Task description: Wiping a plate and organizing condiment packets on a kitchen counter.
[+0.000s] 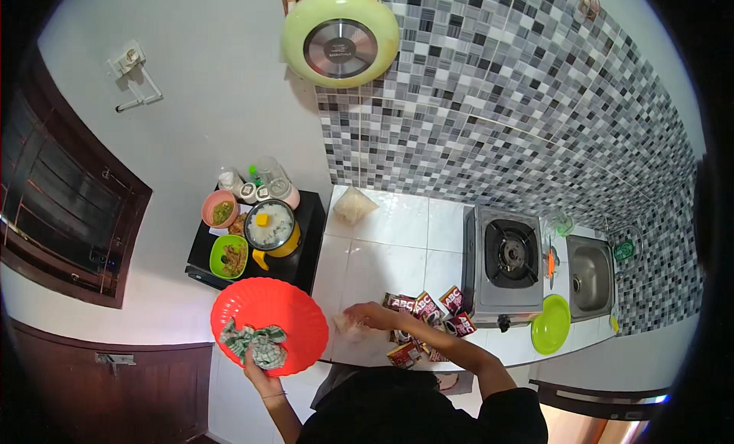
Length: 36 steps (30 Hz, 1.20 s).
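Two arms reach fwd: L hand (262,379) pinches checked cloth (267,349), red tray (294,306) underneath; R hand (370,315), pointing leftward, meets clear plastic (350,329) at fingertips, grip can't tell.

One pan (340,50) hung at twelve o'clock, one stove (511,249) and one sink (592,264) between three and four — at least six sachets (427,306) at five, one tray (294,310) and one cloth (266,348) at seven, one pot (287,247), two bowls (216,259) near nine.
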Each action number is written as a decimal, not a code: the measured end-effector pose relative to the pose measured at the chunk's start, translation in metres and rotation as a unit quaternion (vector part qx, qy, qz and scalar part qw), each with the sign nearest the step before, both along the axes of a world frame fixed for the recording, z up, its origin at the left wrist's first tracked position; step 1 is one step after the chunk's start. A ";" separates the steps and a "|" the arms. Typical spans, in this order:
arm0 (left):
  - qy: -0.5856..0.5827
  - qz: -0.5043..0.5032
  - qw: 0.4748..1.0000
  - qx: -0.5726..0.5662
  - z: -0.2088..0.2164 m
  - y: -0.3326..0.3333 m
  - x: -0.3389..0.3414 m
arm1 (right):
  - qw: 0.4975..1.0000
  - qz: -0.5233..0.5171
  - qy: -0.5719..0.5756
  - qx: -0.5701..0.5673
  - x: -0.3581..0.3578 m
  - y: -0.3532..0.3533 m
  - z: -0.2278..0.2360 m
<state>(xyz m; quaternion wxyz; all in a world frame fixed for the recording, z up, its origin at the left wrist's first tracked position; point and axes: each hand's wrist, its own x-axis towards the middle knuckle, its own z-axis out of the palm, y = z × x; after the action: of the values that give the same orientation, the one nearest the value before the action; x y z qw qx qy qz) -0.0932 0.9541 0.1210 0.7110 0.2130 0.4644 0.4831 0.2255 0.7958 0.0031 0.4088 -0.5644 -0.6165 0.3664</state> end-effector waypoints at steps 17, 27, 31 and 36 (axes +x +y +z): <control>0.032 0.039 0.998 -0.040 -0.011 -0.026 0.003 | 0.843 -0.424 -0.326 -0.053 0.170 0.189 -0.003; 0.064 0.026 0.997 -0.032 0.002 -0.026 -0.004 | 0.874 -0.457 -0.132 0.098 0.190 0.166 -0.001; 0.057 0.021 0.998 -0.014 0.005 -0.026 -0.002 | 0.881 -0.457 -0.081 0.094 0.201 0.144 0.015; 0.025 0.035 0.999 -0.017 0.007 -0.028 0.000 | 0.932 -0.361 -0.014 -0.041 0.199 0.115 0.047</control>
<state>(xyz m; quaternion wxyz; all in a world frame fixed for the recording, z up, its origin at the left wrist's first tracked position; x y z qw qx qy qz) -0.0930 0.9264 0.1284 0.6852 0.1966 0.4976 0.4942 0.4249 0.9104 0.0502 0.4807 -0.7704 -0.3616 0.2114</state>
